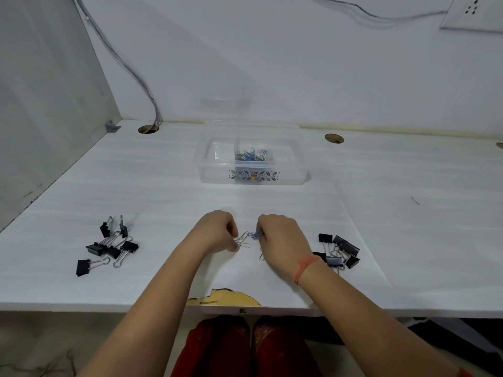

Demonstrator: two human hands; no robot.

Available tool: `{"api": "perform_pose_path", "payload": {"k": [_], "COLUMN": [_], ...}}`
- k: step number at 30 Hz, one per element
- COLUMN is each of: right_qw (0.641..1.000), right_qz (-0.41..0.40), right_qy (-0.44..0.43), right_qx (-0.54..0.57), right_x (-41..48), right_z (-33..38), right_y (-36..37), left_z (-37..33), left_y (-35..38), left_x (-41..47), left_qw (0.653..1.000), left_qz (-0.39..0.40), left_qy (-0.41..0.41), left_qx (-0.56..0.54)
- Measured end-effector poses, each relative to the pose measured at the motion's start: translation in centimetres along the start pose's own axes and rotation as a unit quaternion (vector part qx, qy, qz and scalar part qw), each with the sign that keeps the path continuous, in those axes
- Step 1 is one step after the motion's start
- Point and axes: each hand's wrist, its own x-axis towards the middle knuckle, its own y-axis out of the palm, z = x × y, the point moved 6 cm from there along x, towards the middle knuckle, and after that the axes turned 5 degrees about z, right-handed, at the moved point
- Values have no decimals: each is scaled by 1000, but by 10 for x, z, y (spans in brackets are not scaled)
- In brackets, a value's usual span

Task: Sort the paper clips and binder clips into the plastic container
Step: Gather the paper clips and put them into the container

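A clear plastic container (215, 170) stands at the middle back of the table; its right compartment holds a heap of silver and blue paper clips (251, 155), its left compartment looks empty. Near the front middle, my left hand (219, 229) and my right hand (280, 236) are both pinched on a small cluster of loose paper clips (245, 240) lying between them on the table. Another clip pokes out under my right hand. Several black binder clips (110, 247) lie in a pile to the left, and a second pile of binder clips (340, 253) lies to the right.
The white table (163, 191) has a chipped front edge (226, 297) and two cable holes (148, 129) along the back. A cable runs down the wall into the left hole. A side panel closes the left; a wall socket (473, 12) sits top right.
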Motion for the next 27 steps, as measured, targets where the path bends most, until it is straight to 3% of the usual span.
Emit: {"api": "perform_pose_path", "payload": {"k": [4, 6, 8, 11, 15, 17, 20, 21, 25, 27], "right_qw": [980, 932, 839, 725, 492, 440, 434, 457, 616, 655], "right_qz": [-16, 17, 44, 79, 109, 116, 92, 87, 108, 113], "right_qy": [103, 158, 198, 225, 245, 240, 265, 276, 284, 285], "right_qx": [168, 325, 505, 647, 829, 857, 856, 841, 727, 691], "right_x": [5, 6, 5, 1, -10, -13, -12, -11, -9, -7], "right_z": [-28, -38, -42, -41, -35, -31, -32, -34, -41, -43], "right_y": [-1, 7, 15, 14, 11, 11, 15, 17, 22, 25], "left_z": [-1, 0, -1, -4, -4, -4, -5, -4, 11, 19], "left_y": [2, 2, 2, 2, 5, 6, 10, 11, 6, 5], "left_x": [1, 2, 2, 2, 2, 0, -3, -5, -13, -17], "left_qw": [1000, 1000, 1000, 999, 997, 996, 993, 991, 967, 949], "left_qz": [-2, -6, -11, -25, -48, -67, -102, -122, -189, -192], "left_qy": [0, -5, -15, -22, -14, -7, 23, 34, 13, -10], "left_qx": [7, 8, 16, 43, 53, 56, 56, 35, -171, -248]}}
